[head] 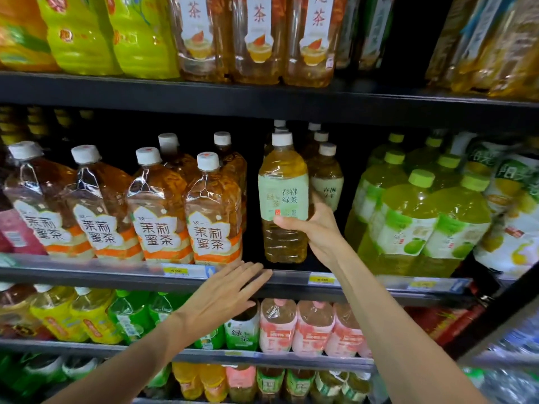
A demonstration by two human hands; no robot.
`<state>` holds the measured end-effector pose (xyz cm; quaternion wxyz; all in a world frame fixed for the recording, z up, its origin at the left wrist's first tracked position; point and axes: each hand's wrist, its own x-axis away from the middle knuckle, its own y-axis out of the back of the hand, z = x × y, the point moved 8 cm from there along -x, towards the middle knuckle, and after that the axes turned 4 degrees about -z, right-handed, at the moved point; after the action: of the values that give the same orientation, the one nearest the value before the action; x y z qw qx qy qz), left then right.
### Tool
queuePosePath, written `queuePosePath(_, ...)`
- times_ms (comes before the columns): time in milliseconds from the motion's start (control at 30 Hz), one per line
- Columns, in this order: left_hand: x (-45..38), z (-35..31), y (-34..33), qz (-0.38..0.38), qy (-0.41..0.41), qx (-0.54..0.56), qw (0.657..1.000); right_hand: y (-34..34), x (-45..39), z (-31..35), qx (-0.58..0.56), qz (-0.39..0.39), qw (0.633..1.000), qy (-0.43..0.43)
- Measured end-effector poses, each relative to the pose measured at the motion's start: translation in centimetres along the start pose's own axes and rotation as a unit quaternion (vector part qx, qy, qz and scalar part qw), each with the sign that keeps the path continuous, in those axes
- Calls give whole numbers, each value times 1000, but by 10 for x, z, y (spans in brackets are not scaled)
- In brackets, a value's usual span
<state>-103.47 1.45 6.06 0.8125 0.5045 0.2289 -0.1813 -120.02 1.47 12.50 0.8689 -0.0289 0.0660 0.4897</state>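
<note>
The green tea bottle (283,196) stands upright on the shelf (291,279), right hand (316,228) gripping it; left hand (230,290) rests flat-fingered on the shelf edge.

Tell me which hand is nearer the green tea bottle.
Right. The right hand grips the bottle; the left hand rests on the shelf edge below it, not touching.

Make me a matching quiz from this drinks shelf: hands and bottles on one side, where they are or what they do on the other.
1. lime-capped bottles
2. left hand
3. right hand
4. pink-labelled bottles

A. grips the green tea bottle
B. stand one shelf below it
C. fingers straight, at the shelf edge
D. stand right of the green tea bottle

Pairs: 1-D, 2-C, 3-A, 4-B
</note>
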Motion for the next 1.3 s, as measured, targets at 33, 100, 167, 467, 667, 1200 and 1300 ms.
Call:
queuePosePath(33, 1, 0, 0, -1, 1, 0, 1000, 0, -1, -4, 0, -3, 1000, -2)
queuePosePath(100, 3, 1, 0, -1, 2, 1, 1000, -2, 0, -13, -4, -8, 1000, -11)
queuePosePath(167, 3, 1, 1, 2, 2, 1, 1000, -3, 2, -20, -4, -12, 1000, -18)
queuePosePath(467, 3, -1, 1, 9, 12, 6, 1000, 4, 10, -44, -11, -46, 998, -29)
queuePosePath(667, 2, -3, 3, 6, 18, 9, 1000, 7, 25, -38, 151, -112, 982, 31)
queuePosePath(1200, 3, -2, 0, 31, 32, 23, 999, 0, 10, -39, 224, -131, 962, 83)
queuePosePath(1300, 4, -1, -3, 46, 38, 27, 998, -1, 7, -39, 229, -139, 960, 78)
